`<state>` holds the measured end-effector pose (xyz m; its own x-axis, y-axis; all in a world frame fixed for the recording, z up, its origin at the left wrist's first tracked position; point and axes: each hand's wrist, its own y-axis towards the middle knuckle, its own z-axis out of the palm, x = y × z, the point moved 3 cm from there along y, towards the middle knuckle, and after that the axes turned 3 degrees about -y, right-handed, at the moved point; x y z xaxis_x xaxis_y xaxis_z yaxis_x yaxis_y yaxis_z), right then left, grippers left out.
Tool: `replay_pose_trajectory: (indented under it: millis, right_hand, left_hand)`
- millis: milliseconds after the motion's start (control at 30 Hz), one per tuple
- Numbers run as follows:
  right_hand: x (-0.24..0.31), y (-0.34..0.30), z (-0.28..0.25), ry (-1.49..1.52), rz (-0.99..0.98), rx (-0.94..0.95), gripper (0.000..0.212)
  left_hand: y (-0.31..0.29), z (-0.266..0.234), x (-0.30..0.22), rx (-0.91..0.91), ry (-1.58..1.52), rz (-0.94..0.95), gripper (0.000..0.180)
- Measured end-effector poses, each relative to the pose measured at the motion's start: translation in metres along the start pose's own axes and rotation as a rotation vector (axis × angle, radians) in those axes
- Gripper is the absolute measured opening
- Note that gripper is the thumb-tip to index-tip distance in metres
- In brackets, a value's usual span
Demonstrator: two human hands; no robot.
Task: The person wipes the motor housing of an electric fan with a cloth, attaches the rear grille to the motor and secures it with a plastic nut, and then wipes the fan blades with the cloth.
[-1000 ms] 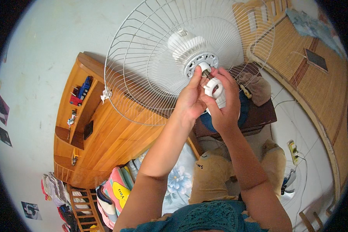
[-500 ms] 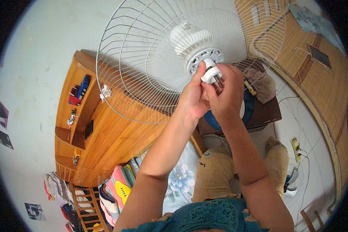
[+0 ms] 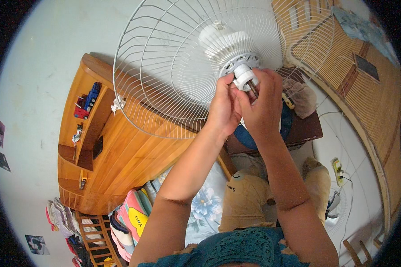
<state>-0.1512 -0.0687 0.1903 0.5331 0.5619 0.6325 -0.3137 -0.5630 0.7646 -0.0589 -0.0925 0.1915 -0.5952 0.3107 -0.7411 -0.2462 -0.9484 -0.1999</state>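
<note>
A fan's round wire guard point(image 3: 140, 66) stands in front of me, with its white motor housing point(image 3: 223, 41) showing behind the wires. At the guard's centre a metal shaft point(image 3: 253, 89) sticks out toward me. A white plastic ring nut point(image 3: 243, 83) sits around this shaft, close against the white hub collar. My left hand point(image 3: 223, 107) is closed at the nut's left side, its thumb up by the collar. My right hand point(image 3: 263, 104) pinches the nut from the right, beside the shaft. The fingers partly hide the nut.
A dark brown stool point(image 3: 307, 133) with a blue round thing stands below the guard. Plush legs point(image 3: 243, 200) lie nearer me. A wooden headboard with shelves point(image 3: 133, 147) is left. Right are a mat-covered bed point(image 3: 343, 66), a power strip point(image 3: 337, 169) and a second fan guard point(image 3: 338, 213).
The ring nut has shifted along the shaft toward the guard, and both hands moved slightly with it. The view has shifted a little.
</note>
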Motion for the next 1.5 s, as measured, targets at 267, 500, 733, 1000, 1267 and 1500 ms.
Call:
replay_pose_trajectory:
  millis: [267,500,733,1000,1267,1500]
  right_hand:
    - [0.002,0.008,0.0,-0.073,-0.048,0.004,0.051]
    - [0.003,0.013,0.0,-0.047,0.036,0.067,0.051]
    - [0.006,0.015,0.004,-0.04,0.035,0.074,0.051]
    - [0.002,0.012,0.01,-0.06,0.033,0.049,0.053]
    - [0.004,0.009,0.016,-0.102,-0.032,0.015,0.056]
    - [0.005,0.011,0.018,-0.12,-0.012,0.043,0.055]
  left_hand:
    - [-0.003,0.001,-0.003,-0.036,0.226,0.108,0.045]
    - [-0.003,-0.003,-0.012,0.056,0.266,0.023,0.047]
    - [-0.009,-0.015,-0.015,0.115,-0.064,-0.064,0.039]
    - [-0.054,-0.035,-0.018,0.001,0.066,-0.073,0.039]
    - [-0.089,-0.116,0.0,-0.06,0.302,-0.2,0.039]
    - [-0.024,-0.068,0.014,0.218,-0.128,-0.169,0.052]
